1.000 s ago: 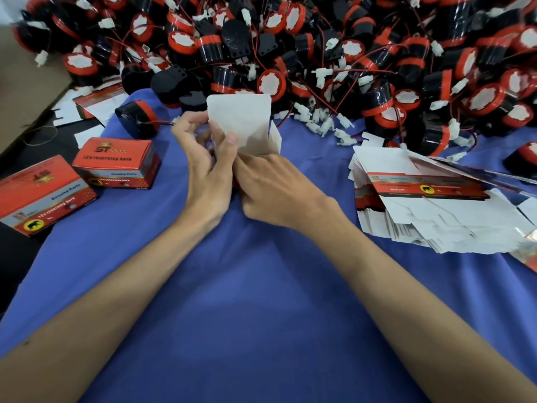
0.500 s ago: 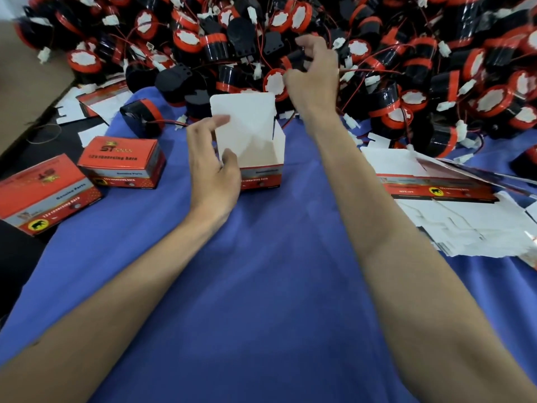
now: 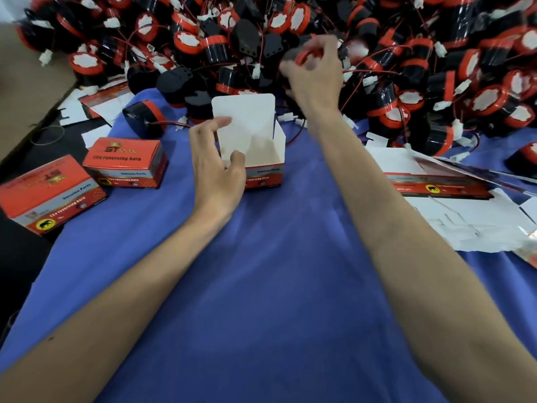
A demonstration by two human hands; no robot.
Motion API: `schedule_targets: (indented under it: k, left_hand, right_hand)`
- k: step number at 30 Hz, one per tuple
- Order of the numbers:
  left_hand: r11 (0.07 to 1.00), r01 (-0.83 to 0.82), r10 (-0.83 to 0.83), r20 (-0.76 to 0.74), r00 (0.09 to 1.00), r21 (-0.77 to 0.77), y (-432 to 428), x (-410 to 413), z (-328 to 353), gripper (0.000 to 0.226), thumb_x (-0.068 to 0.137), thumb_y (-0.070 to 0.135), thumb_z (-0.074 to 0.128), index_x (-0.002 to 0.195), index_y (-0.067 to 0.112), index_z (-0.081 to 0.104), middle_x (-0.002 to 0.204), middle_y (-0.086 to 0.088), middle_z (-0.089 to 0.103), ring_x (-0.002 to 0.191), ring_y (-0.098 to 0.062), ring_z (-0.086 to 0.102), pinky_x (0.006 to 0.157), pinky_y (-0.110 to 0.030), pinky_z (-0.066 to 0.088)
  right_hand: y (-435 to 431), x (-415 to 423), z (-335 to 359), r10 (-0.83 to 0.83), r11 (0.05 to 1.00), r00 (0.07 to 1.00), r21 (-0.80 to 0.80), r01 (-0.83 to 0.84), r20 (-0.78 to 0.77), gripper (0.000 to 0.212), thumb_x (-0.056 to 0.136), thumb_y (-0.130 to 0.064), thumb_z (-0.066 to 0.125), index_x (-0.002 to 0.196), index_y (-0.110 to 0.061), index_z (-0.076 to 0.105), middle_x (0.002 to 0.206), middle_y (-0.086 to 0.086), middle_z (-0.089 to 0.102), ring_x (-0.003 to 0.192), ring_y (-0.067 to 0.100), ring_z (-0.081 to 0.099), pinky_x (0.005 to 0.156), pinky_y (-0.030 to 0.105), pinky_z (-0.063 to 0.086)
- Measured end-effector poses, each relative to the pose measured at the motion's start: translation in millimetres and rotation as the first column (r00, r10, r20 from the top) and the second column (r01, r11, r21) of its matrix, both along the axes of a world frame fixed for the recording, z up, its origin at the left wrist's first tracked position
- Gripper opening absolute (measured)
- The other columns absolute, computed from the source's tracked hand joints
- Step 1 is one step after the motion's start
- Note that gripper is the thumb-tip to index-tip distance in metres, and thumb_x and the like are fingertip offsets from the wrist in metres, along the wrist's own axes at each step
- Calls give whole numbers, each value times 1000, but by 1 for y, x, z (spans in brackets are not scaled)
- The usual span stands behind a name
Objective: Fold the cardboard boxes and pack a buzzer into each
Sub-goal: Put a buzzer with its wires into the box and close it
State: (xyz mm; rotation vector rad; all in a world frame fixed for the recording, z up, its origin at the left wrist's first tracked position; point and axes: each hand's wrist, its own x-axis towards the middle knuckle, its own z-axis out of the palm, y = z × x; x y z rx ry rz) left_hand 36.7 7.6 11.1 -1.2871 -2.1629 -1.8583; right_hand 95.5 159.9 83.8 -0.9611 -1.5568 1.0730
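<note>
Our left hand (image 3: 216,167) pinches the box (image 3: 263,167) by its left wall, lid flap up, so the mouth gapes for loading. Just beyond, our right hand (image 3: 315,74) curls round a buzzer (image 3: 305,55), blurred, atop the pile (image 3: 406,68).

A small packing workshop for boxed horn buzzers.
The bench (image 3: 276,286) under its blue cloth is heaped along the far side with black-and-red buzzers (image 3: 215,48), red wires and white plugs tangled through them; flat printed carton blanks (image 3: 465,225) lie stacked at the right, closed red boxes (image 3: 125,161) reading "12v reversing horn" at the left, one open box (image 3: 261,135) standing between.
</note>
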Motion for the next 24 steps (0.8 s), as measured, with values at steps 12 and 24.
schedule_targets:
  k: [12, 24]
  left_hand:
    - [1000, 20, -20, -4, 1000, -10, 0, 0, -2, 49, 79, -5, 55, 127, 1, 44, 121, -2, 39, 115, -13, 41, 94, -7, 34]
    - [993, 117, -120, 84, 989, 34, 3, -3, -3, 55, 78, -4, 69, 126, 4, 45, 121, -8, 38, 120, -23, 46, 97, -37, 47]
  right_hand:
    - [-74, 42, 31, 217, 755, 776, 402, -518, 592, 56, 81, -37, 71, 129, -17, 50, 114, 3, 46, 101, 16, 54, 84, 19, 46]
    - [-83, 23, 17, -2, 807, 599, 355, -472, 801, 69, 74, -55, 73, 116, -6, 47, 95, 4, 40, 89, 20, 41, 71, 26, 31]
